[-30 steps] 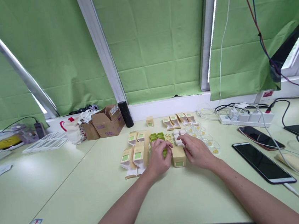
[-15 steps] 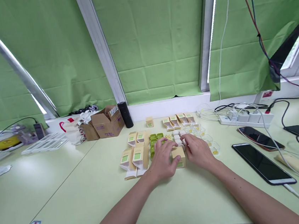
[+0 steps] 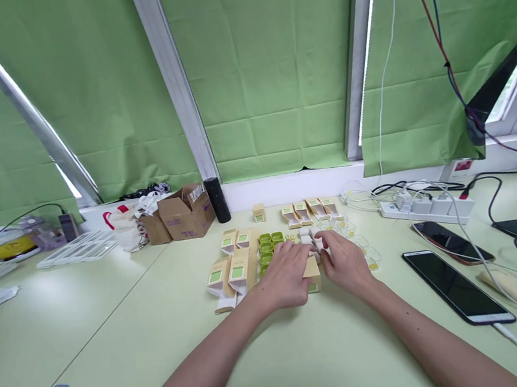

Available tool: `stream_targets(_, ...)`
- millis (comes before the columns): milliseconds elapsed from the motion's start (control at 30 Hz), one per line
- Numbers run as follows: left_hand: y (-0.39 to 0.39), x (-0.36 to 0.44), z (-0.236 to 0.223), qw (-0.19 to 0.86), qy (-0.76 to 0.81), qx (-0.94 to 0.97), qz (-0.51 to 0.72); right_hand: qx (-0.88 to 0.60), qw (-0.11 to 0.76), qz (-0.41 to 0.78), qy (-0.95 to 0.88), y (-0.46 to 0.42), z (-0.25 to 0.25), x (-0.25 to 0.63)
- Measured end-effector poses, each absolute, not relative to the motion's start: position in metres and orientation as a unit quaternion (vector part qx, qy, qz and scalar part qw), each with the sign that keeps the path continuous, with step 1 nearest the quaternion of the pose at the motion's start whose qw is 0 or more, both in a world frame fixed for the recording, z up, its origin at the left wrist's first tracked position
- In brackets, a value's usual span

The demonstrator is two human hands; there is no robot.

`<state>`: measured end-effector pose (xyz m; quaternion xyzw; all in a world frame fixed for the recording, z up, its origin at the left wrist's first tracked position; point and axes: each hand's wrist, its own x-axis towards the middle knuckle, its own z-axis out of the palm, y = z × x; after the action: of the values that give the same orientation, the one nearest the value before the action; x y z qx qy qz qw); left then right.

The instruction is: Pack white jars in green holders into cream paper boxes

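Both hands meet over the middle of the table, above a small kraft-brown box (image 3: 313, 277) with a green label. My left hand (image 3: 290, 273) has its fingers together and curled, partly covering that box. Close by on the right, my right hand (image 3: 345, 261) is closed in a pinch, its fingertips close to the left ones among small white pieces (image 3: 305, 231). What lies between the fingertips is too small to make out. Left of the hands sit rows of small green square cups (image 3: 265, 248) and tiny yellow pieces (image 3: 291, 238). Clear plastic covers (image 3: 372, 258) lie beyond my right hand.
Open kraft boxes stand left (image 3: 239, 272) and at the back (image 3: 302, 212), with a closed one (image 3: 258, 212) near the wall. Right are phones (image 3: 457, 284), cables and a power strip (image 3: 426, 206). A cardboard box (image 3: 187, 213) and black cylinder (image 3: 217, 200) stand back left.
My left hand has moved right and forward over the small box, its thumb folding in from the box's front. The right fingertips have shifted slightly, and the hands are closer together.
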<state>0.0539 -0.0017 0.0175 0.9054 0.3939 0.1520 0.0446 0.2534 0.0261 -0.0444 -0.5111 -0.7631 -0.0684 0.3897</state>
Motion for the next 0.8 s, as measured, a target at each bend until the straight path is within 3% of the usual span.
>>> stream_targets(367,0.097,0.010,0.075,-0.025,0.463,0.854,0.236,-0.503,0.385,-0.057,-0.772,0.021,-0.042,0.249)
stream_targets(800,0.199,-0.009,0.042,-0.062,0.562,0.805,0.177,-0.488,0.373,-0.041,-0.788,0.017,-0.043,0.245)
